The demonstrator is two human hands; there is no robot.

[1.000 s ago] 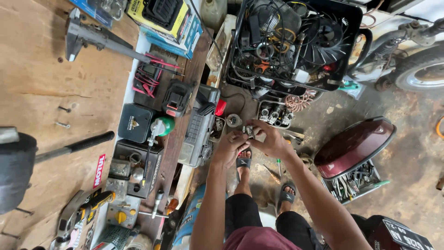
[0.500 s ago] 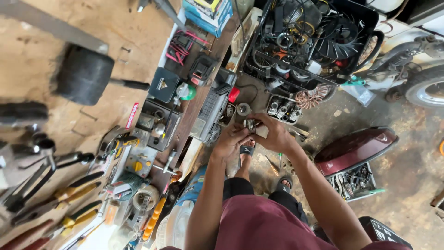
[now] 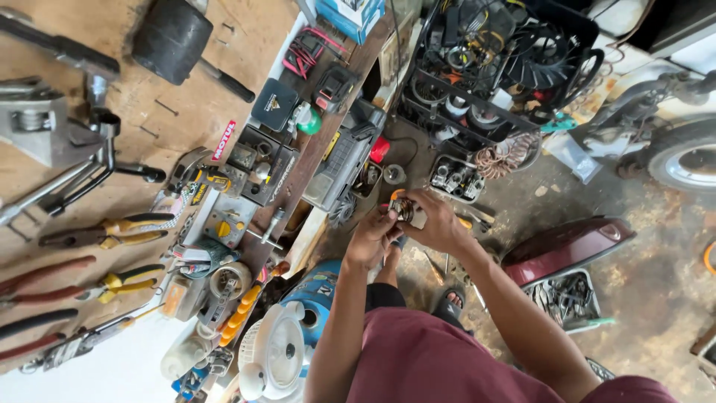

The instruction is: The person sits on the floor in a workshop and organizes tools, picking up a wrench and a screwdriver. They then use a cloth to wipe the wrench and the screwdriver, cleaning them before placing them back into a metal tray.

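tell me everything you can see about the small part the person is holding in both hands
The small metal part is a compact, silvery piece with darker recesses, and something orange shows at its top edge. It looks like worn metal, though it is too small for finer detail. It is held in the air above the dirty concrete floor, in front of the person's knees. The left hand pinches it from the left, and the right hand wraps over its right side, hiding much of it.
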